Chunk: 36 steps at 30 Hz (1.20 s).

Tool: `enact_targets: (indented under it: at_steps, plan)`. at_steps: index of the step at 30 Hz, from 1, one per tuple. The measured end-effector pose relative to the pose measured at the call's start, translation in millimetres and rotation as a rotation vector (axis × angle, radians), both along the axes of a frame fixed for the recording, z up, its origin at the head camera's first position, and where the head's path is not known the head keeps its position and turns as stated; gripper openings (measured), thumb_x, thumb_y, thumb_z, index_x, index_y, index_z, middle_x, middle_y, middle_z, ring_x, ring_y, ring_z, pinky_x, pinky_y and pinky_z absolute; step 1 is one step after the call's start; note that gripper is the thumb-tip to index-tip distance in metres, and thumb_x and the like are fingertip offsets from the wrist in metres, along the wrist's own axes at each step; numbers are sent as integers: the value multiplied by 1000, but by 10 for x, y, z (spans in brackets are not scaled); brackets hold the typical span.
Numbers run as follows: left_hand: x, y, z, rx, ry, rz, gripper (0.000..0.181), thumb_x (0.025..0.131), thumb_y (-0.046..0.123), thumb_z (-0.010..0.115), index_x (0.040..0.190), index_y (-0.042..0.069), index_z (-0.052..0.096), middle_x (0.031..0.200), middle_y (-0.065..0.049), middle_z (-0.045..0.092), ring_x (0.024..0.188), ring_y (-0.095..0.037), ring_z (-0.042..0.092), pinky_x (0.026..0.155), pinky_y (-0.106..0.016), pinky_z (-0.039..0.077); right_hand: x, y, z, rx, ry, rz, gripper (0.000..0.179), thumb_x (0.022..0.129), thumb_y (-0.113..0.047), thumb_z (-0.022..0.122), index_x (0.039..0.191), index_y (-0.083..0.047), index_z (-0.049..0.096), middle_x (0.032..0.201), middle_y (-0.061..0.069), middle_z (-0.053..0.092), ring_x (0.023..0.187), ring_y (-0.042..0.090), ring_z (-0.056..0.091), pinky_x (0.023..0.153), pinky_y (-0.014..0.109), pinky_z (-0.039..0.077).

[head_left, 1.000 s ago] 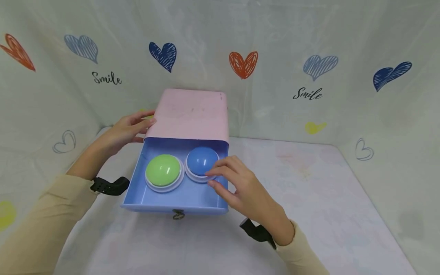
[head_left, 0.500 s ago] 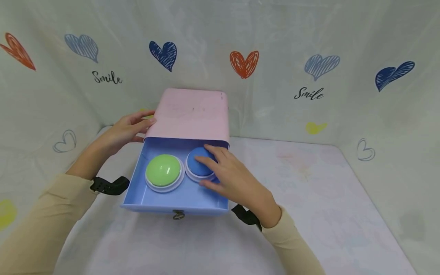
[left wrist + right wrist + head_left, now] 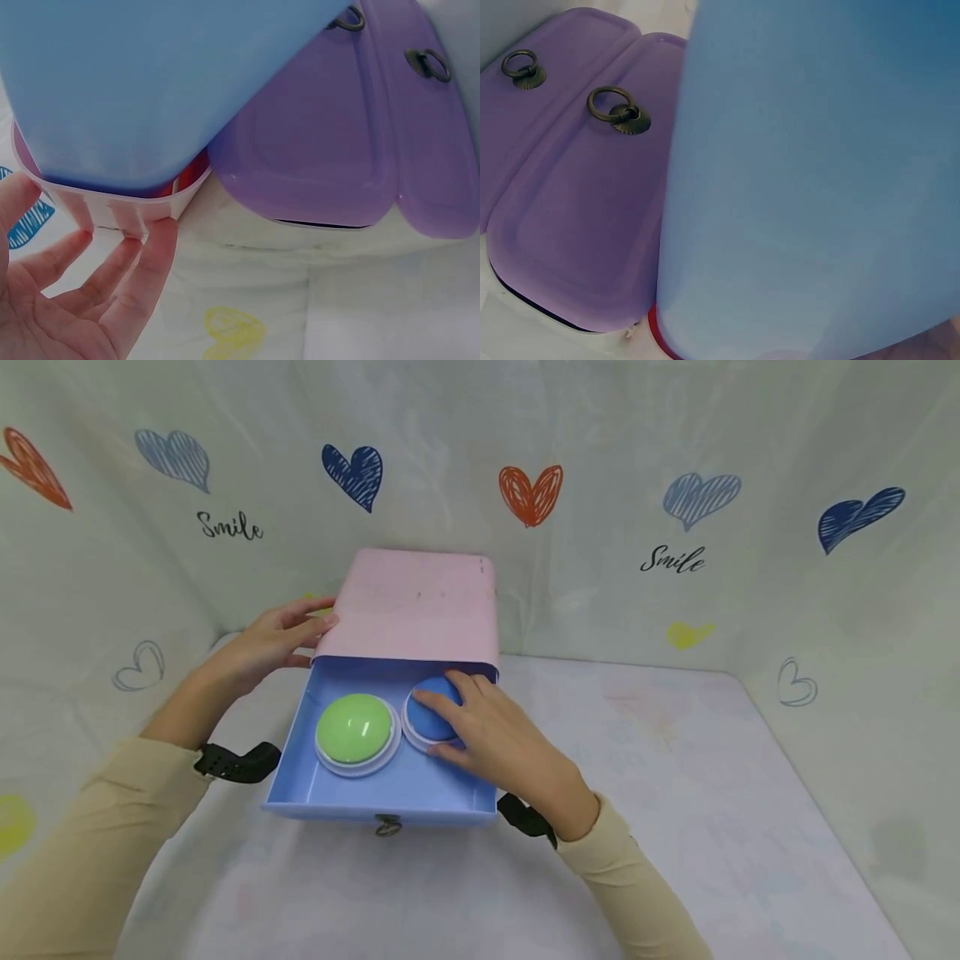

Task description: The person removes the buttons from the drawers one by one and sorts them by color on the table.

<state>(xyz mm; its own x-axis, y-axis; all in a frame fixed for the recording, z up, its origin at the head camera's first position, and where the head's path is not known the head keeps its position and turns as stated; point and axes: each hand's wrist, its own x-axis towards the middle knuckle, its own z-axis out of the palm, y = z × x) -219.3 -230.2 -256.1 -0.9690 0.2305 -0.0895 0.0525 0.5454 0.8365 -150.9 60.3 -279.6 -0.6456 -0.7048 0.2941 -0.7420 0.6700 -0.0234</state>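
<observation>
A blue drawer (image 3: 330, 797) is pulled out from under the pink top of a small drawer cabinet (image 3: 420, 602). Inside it, a green dome push button (image 3: 352, 728) with a white base lies on the left, and a blue dome push button (image 3: 426, 720) on the right. My right hand (image 3: 506, 735) grips the blue button, thumb at its front rim and fingers over its top and far side. My left hand (image 3: 262, 647) rests on the cabinet's left side; the left wrist view shows its extended fingers (image 3: 154, 262) against the pink shell. The drawer hides my right hand in the right wrist view.
Below the open drawer are purple drawer fronts (image 3: 577, 232) with metal ring pulls (image 3: 611, 105). Another ring pull (image 3: 387, 827) hangs on the blue drawer's front. A white cloth with printed hearts (image 3: 531, 497) stands behind the light tabletop (image 3: 675, 793).
My right hand has moved left and inward from the blue button's right edge, and its fingers have closed around it. The left hand, drawer and green button stay in place.
</observation>
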Motion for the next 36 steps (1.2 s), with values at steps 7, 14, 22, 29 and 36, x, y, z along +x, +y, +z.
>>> enact_targets:
  at_steps: [7,14,22,29,36]
  plan:
    - [5,-1,5,1,3,-2,64,96,47,40,149,17,20,140,-19,40,118,-31,48,95,-49,44,-12,1,-6,-28,17,23,53,85,-37,67,132,-18,51,130,17,49,113,29,49,94,39,45]
    - [2,-2,8,2,-8,-1,65,96,48,40,149,17,20,141,-19,40,119,-30,47,94,-45,45,-13,13,-14,-55,26,34,52,84,-37,67,131,-19,52,131,17,48,115,30,48,94,39,45]
    - [5,1,14,1,-13,-3,65,96,48,40,149,17,20,141,-18,39,119,-30,47,94,-44,46,16,64,12,-130,24,82,57,83,-42,67,133,-24,49,131,14,46,118,27,44,97,39,42]
    - [-4,-11,5,2,-16,-7,64,96,47,40,149,17,20,141,-18,39,116,-26,49,91,-39,48,46,114,48,-240,88,131,52,83,-40,66,130,-22,52,127,14,47,119,26,40,98,39,41]
    - [-4,-13,2,-3,-3,-6,64,96,46,40,149,17,20,141,-19,40,114,-24,50,90,-38,49,96,230,110,-319,40,86,52,82,-37,68,130,-25,53,130,13,42,120,27,36,92,38,47]
